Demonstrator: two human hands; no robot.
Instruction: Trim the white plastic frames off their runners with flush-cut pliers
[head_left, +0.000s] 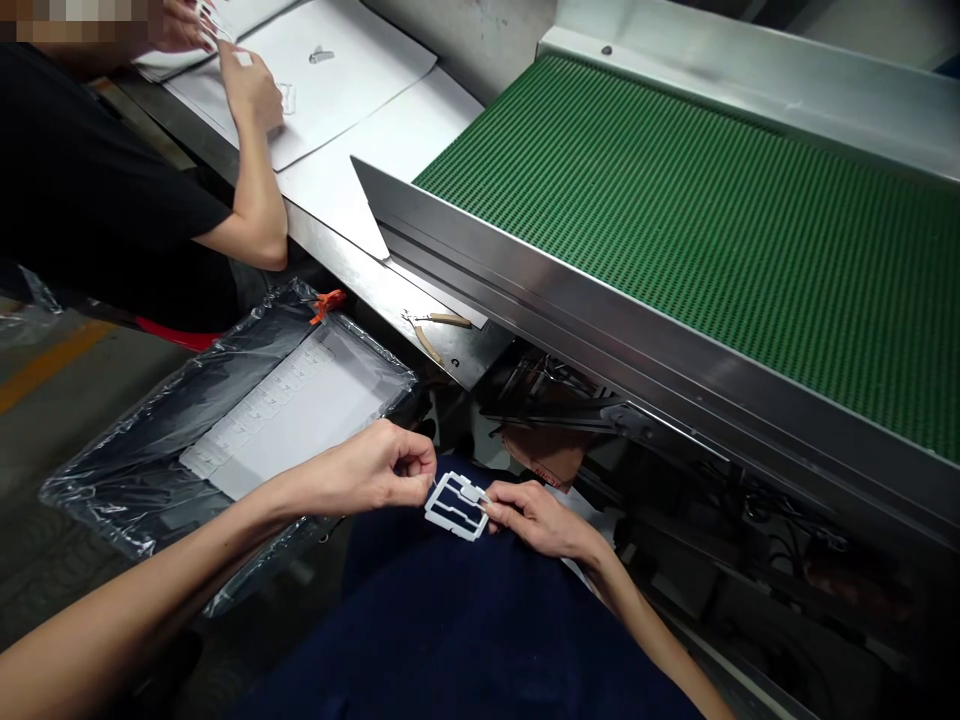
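Observation:
A small white plastic frame with rectangular openings and a crossbar is held up over my dark blue clothing. My right hand pinches its right edge between thumb and fingers. Close to the frame's upper left corner is my left hand, thumb and fingertips pressed together. A thin pale bit shows by its fingertips, too small to name. Left of my hands, a crate lined with clear plastic holds a white sheet with a row of similar white parts on it.
A green conveyor belt with a metal side rail runs along the right. Nippers with tan handles lie on the metal bench corner. Upper left, a co-worker handles a white part over white sheets. An orange tie marks the crate's corner.

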